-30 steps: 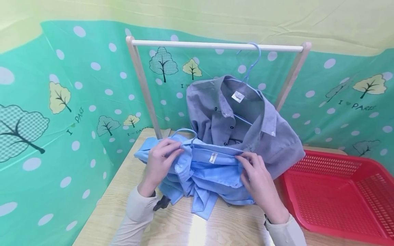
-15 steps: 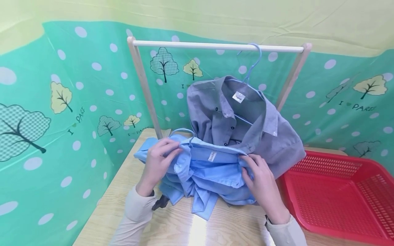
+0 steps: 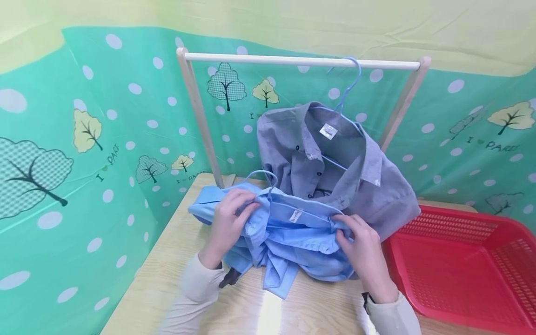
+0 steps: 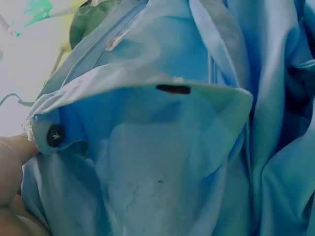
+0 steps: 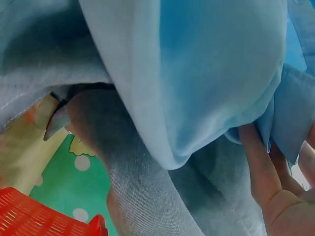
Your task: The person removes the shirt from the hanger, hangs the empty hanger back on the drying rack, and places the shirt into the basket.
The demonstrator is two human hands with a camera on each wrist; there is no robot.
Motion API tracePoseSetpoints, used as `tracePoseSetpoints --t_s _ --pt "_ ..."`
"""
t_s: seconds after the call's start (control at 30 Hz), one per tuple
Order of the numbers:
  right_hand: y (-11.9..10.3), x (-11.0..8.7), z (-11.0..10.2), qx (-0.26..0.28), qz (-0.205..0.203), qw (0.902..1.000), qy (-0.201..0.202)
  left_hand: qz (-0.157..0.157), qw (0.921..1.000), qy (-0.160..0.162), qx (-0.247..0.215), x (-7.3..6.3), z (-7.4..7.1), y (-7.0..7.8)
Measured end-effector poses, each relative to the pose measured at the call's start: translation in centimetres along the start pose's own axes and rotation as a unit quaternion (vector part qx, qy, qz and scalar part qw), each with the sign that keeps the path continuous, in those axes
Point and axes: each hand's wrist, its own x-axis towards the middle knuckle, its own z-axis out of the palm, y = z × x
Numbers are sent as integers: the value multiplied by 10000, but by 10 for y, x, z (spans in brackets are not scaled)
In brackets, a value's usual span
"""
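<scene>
A light blue shirt (image 3: 289,253) with a white neck label lies bunched on the table, its collar raised between both hands. My left hand (image 3: 228,223) pinches the collar on its left side, close to a blue hanger (image 3: 261,173) whose hook sticks up out of the neck. On the other side, the thumb and fingers of my right hand (image 3: 363,246) pinch the collar edge. Dark buttons on the blue shirt (image 4: 157,162) show in the left wrist view. Right behind it hangs a grey shirt (image 3: 284,153), partly covered by the blue collar.
The grey shirt's blue hanger (image 3: 351,83) hooks over the white rail (image 3: 259,59) of a small wooden rack. A red plastic basket (image 3: 444,265) stands on the right side of the wooden table (image 3: 159,274). A patterned green cloth (image 3: 104,186) encloses the back and left.
My right hand has taken a fuller pinch on the collar's right side. The left hand keeps its hold. The whole view has shifted slightly.
</scene>
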Motion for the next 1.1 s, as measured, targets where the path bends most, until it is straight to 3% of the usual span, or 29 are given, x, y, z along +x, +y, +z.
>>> tracePoseSetpoints --t_s 0.3,0.77,1.1 --pt "0 0 -4 -49 5 9997 -238 56 9998 29 -165 2 6 1" --pt "9 -4 -10 52 -225 9984 -509 -210 9977 -197 -611 5 -17 -9" --pt "11 -3 -7 446 -347 9969 -546 -38 9978 -209 -627 7 -24 -12"
